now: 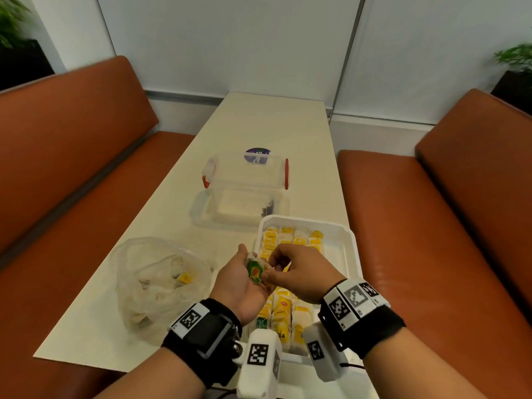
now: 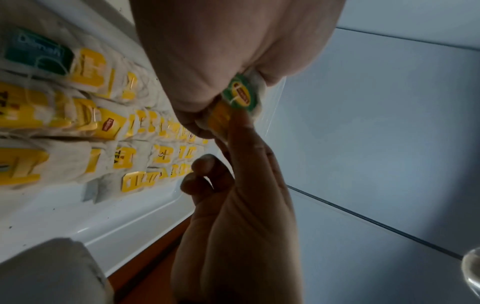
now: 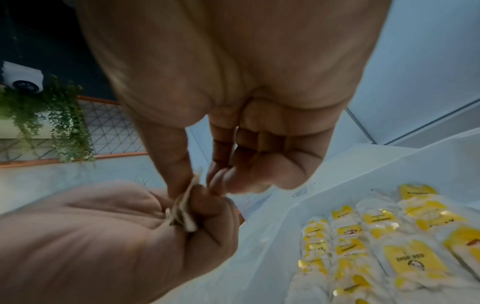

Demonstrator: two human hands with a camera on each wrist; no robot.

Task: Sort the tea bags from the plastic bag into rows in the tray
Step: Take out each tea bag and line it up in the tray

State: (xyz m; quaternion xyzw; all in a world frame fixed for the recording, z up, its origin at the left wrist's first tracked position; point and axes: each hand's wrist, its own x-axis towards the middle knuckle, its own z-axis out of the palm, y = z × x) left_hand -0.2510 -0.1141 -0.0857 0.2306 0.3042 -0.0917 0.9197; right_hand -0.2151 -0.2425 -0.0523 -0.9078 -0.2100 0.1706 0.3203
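My left hand point(image 1: 234, 283) is palm up over the white tray point(image 1: 350, 249), its fingers curled round a small bunch of tea bags. The green-tagged tea bag point(image 1: 254, 271) lies on top, and a yellow tag point(image 2: 219, 118) shows under the green one point(image 2: 240, 95). With thumb and forefinger my right hand point(image 1: 272, 271) pinches a tea bag point(image 3: 185, 207) in that bunch. Rows of yellow-tagged tea bags point(image 1: 290, 240) fill the tray, with one green-tagged bag point(image 1: 262, 323) at the near left. The clear plastic bag point(image 1: 161, 283) lies left of the tray, with tea bags inside.
An open clear container point(image 1: 244, 208) with a red-clipped lid point(image 1: 247, 168) stands behind the tray on the cream table point(image 1: 267, 125). Orange benches point(image 1: 72, 156) run along both sides. Bare tray floor point(image 2: 78, 216) shows along its right side.
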